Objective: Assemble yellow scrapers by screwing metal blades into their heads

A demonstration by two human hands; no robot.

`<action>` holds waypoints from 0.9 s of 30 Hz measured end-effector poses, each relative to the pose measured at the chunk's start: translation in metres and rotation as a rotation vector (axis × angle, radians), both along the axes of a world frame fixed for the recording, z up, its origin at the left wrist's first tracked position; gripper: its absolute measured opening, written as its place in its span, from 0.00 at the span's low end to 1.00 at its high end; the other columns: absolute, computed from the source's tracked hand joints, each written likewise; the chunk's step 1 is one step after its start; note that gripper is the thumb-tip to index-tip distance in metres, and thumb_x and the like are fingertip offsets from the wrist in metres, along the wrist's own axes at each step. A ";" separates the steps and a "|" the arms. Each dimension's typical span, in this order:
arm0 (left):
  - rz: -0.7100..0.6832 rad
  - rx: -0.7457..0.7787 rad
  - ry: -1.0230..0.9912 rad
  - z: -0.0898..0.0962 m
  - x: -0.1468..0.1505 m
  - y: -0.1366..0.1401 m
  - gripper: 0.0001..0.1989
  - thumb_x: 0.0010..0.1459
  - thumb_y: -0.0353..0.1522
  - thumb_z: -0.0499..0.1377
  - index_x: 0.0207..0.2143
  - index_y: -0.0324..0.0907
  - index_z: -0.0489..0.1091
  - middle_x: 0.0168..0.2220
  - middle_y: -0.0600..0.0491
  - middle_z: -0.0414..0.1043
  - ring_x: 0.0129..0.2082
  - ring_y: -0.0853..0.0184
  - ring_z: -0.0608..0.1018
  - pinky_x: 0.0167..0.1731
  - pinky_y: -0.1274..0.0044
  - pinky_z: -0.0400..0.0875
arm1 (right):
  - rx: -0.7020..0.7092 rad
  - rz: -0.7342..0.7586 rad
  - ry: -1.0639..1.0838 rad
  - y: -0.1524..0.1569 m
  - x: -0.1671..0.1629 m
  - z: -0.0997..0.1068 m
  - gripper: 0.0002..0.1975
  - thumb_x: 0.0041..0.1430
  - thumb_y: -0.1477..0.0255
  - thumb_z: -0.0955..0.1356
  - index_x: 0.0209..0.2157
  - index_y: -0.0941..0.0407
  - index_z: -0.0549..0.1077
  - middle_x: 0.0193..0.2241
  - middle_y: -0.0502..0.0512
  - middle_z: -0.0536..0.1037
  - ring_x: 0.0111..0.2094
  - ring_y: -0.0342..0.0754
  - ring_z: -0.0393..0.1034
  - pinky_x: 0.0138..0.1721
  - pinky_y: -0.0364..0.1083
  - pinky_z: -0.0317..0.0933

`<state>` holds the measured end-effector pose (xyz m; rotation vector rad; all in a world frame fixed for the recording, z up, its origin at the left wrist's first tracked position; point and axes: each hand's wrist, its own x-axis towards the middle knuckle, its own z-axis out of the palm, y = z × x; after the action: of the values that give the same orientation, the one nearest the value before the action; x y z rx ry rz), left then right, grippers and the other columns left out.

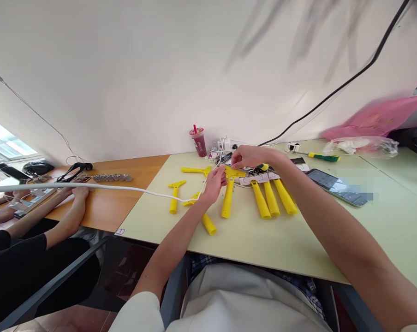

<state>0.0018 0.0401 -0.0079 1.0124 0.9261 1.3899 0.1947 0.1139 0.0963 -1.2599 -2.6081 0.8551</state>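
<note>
My left hand (pixel 214 185) grips one end of the head of a yellow T-shaped plastic scraper (pixel 227 198), whose hollow handle points towards me. Over the other side of that head, my right hand (pixel 247 157) is closed in a pinch; whatever its fingertips hold is too small to make out. Left of my hands lie several more yellow scrapers (pixel 174 198), one partly behind my left forearm. To the right, yellow handles (pixel 271 198) lie side by side, their heads covered by black-and-white packaging (pixel 255 178). Under my right wrist shows a green-and-yellow screwdriver handle (pixel 263 167).
A cup of red drink (pixel 199 142) stands near the wall beside a power strip (pixel 225 145). Rightward are a phone (pixel 338 186), another screwdriver (pixel 324 157) and plastic bags (pixel 362 146). A white cable (pixel 125 186) crosses in front. Another person's arms (pixel 68 216) rest on the brown table.
</note>
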 end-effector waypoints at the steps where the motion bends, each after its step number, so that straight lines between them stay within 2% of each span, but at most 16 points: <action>1: -0.006 0.001 0.019 0.002 0.000 -0.001 0.35 0.50 0.52 0.82 0.28 0.44 0.61 0.26 0.62 0.48 0.25 0.75 0.55 0.25 0.79 0.57 | -0.001 0.002 0.004 0.000 0.000 0.000 0.11 0.60 0.61 0.78 0.37 0.54 0.80 0.37 0.58 0.85 0.39 0.54 0.77 0.31 0.45 0.67; 4: -0.028 0.019 0.048 0.006 0.001 -0.004 0.33 0.47 0.50 0.84 0.28 0.43 0.64 0.26 0.63 0.49 0.26 0.75 0.55 0.25 0.79 0.58 | -0.023 0.014 0.025 0.003 0.004 0.000 0.13 0.60 0.59 0.78 0.38 0.54 0.81 0.37 0.59 0.85 0.40 0.54 0.78 0.31 0.45 0.66; 8: -0.042 0.059 0.032 0.008 0.000 -0.006 0.32 0.48 0.49 0.83 0.28 0.43 0.65 0.26 0.63 0.49 0.26 0.74 0.55 0.26 0.80 0.58 | -0.055 0.033 0.072 0.004 0.008 0.001 0.17 0.57 0.55 0.78 0.37 0.54 0.83 0.36 0.57 0.85 0.40 0.54 0.78 0.31 0.45 0.65; 14: -0.057 0.134 -0.043 0.012 -0.005 -0.007 0.26 0.54 0.44 0.82 0.30 0.42 0.69 0.27 0.61 0.50 0.26 0.74 0.56 0.26 0.80 0.56 | -0.024 0.059 0.165 -0.003 0.011 0.010 0.17 0.56 0.54 0.79 0.37 0.53 0.85 0.35 0.56 0.86 0.37 0.52 0.75 0.30 0.45 0.63; 20: -0.064 0.128 -0.092 0.022 -0.004 -0.013 0.20 0.56 0.39 0.81 0.33 0.43 0.73 0.28 0.60 0.53 0.26 0.73 0.58 0.27 0.78 0.60 | 0.055 0.099 0.183 -0.016 0.013 0.026 0.13 0.59 0.57 0.78 0.36 0.53 0.86 0.31 0.55 0.82 0.30 0.48 0.67 0.28 0.46 0.57; 27: -0.073 0.133 -0.098 0.023 -0.004 -0.014 0.19 0.56 0.39 0.80 0.33 0.43 0.73 0.28 0.60 0.53 0.26 0.73 0.58 0.28 0.78 0.61 | 0.041 0.083 0.173 -0.022 0.011 0.029 0.14 0.58 0.57 0.79 0.35 0.53 0.85 0.32 0.56 0.81 0.30 0.48 0.66 0.29 0.47 0.57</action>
<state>-0.0018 0.0260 0.0147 1.0574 0.7257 1.4410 0.2053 0.0920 0.1254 -1.0248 -2.5416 0.8764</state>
